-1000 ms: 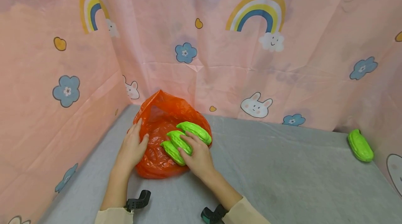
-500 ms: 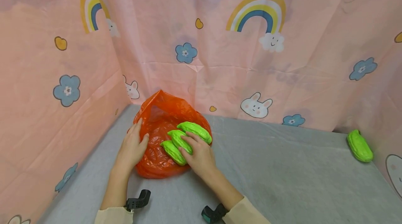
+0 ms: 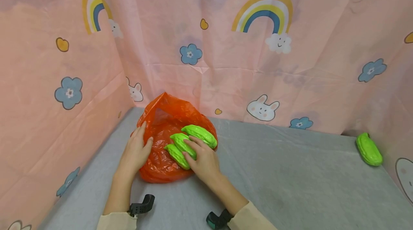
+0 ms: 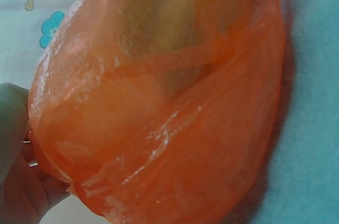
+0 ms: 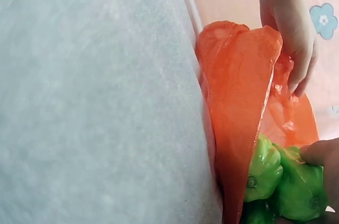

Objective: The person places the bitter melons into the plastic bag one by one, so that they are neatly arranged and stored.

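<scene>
An orange-red plastic bag (image 3: pixel 158 169) lies on the grey cloth with its mouth spread. My left hand (image 3: pixel 134 149) holds the bag's left rim, thumb on the inside; in the left wrist view the bag hides much of the work. Inside are three bright green, ridged bitter melons: a front one (image 3: pixel 175 155), a middle one (image 3: pixel 181 143) and a back one (image 3: pixel 200 134), lying side by side. My right hand (image 3: pixel 206 162) grips the middle bitter melon between thumb and fingers, covering its near end. The right wrist view shows the melons' blunt ends (image 5: pixel 303 192) beside the bag's edge.
Another green bitter melon (image 3: pixel 369 149) lies far right, by the side curtain. Pink printed curtains (image 3: pixel 226 61) stand at the back and both sides. Grey cloth (image 3: pixel 277 172) covers the surface between the bag and that melon. Black camera mounts (image 3: pixel 142 205) sit on both wrists.
My right hand and the middle bitter melon have shifted very slightly left over the last half second. My left hand and the bag stay in place.
</scene>
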Available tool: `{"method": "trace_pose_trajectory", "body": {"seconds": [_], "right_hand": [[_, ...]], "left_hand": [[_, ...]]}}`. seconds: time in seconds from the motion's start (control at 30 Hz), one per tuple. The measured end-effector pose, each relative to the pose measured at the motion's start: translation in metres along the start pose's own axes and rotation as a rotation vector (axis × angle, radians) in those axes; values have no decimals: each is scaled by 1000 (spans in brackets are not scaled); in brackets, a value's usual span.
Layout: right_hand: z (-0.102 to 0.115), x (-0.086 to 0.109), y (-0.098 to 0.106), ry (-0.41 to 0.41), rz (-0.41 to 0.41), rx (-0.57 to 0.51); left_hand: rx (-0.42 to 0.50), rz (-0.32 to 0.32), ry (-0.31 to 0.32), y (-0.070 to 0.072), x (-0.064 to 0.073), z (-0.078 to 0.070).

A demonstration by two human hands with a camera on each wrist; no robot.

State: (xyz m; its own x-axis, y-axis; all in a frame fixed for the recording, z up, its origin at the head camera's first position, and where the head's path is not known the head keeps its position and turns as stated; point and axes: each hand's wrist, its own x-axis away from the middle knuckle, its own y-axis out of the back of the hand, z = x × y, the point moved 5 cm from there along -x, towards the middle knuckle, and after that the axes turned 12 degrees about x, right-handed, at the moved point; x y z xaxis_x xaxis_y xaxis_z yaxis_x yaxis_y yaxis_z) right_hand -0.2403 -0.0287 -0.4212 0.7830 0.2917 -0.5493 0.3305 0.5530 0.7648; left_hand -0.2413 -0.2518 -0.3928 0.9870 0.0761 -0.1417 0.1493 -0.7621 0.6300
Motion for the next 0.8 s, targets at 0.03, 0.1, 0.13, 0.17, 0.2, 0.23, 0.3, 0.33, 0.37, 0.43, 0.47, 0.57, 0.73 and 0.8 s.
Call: {"method": "trace_pose_trajectory", "body": {"seconds": [0.03,0.1,0.13,0.17,0.2,0.23,0.3,0.33,0.37,0.43,0.47,0.57,0.73,0.8], "right_hand": [[0,0,0,6,-8,9],[1,0,1,12,-18,27],[1,0,2,16,-24,37],[2,0,2,19,-31,47],[2,0,2,25,-39,56],[2,0,3,32,-49,66],[3,0,4,43,-67,85],[3,0,5,50,-79,97],[3,1,6,55,-90,106],[4,1,7,63,-110,124],[4,0,8,66,-117,135],[4,0,9,73,-133,155],[4,-1,12,82,-139,175],[4,-1,12,83,-140,176]], "left_hand": [[1,0,0,0,0,0],[2,1,4,0,0,1],[2,1,5,0,0,2],[1,2,6,0,0,2],[0,4,8,0,-1,2],[0,4,8,0,-1,3],[1,4,8,0,-1,3],[1,4,6,0,-1,3],[2,4,5,0,-1,2],[2,5,4,-1,-1,2],[2,6,5,-1,-1,2],[-1,10,11,0,-1,1],[-5,26,24,-1,0,-2],[-6,30,28,-1,0,-2]]}}
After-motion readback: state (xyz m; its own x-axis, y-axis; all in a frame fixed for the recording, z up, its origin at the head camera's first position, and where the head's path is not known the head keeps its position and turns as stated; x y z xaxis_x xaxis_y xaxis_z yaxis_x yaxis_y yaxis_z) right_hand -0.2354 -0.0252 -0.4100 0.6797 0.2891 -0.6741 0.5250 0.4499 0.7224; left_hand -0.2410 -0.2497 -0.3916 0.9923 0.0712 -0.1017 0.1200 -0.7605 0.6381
